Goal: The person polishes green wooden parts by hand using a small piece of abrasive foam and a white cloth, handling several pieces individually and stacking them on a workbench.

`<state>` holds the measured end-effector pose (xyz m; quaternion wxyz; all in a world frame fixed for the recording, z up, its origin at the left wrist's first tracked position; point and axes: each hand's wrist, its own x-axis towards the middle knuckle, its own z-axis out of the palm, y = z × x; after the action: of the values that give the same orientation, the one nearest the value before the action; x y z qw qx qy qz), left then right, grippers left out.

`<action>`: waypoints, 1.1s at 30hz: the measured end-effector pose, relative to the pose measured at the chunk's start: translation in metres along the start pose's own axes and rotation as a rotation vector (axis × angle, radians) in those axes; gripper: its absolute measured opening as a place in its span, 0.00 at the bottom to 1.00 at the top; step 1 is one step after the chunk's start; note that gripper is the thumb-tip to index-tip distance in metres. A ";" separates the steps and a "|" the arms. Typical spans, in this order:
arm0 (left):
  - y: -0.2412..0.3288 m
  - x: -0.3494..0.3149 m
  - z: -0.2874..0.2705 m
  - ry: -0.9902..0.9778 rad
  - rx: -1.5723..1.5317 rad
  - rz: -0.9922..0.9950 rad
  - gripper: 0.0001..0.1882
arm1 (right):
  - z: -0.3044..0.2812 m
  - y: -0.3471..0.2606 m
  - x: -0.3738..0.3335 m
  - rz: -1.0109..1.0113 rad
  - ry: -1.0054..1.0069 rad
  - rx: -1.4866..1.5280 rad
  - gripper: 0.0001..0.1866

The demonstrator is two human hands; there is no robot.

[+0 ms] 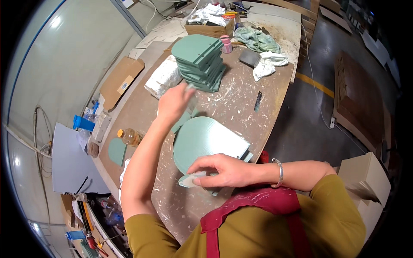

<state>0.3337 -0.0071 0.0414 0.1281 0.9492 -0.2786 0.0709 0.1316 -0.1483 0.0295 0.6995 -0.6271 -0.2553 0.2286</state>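
A green panel (206,139) with a rounded end lies on the worktable in front of me, light glinting off its face. At its near edge my right hand (221,170) curls its fingers and thumb around a small whitish pad (192,179); what the pad is made of I cannot make out. Beyond the panel's left side, my left hand (173,105) is raised near a tall stack of similar green panels (195,49). Its fingers are smeared by motion, with a pale blur at the tips. Part of another green piece (185,120) shows beneath that hand.
A white wrapped block (165,77) sits beside the stack, a pink bottle (226,44) behind it. Rags (269,64), a dark block (249,58) and a dark strip (258,102) lie rightward. An orange-capped bottle (129,136) stands left. The table edge (275,124) curves at right.
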 end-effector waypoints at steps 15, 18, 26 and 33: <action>0.118 -0.127 -0.099 0.042 -0.330 -0.328 0.19 | -0.175 -0.030 0.172 0.039 -0.195 0.535 0.16; 0.116 -0.120 -0.030 0.032 -0.022 -0.288 0.27 | -0.118 -0.005 0.193 0.342 -0.451 0.453 0.15; 0.170 -0.112 -0.009 -0.157 0.031 -0.342 0.52 | -0.083 0.020 0.209 0.490 -0.797 0.263 0.15; 0.191 -0.119 0.012 -0.061 -0.108 -0.145 0.24 | -0.086 0.024 0.202 0.342 -0.817 0.264 0.13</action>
<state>0.1306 -0.1048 0.0441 0.1753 0.9603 -0.2163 0.0174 0.3415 -0.0818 0.0124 0.5676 -0.4242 -0.3718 0.5997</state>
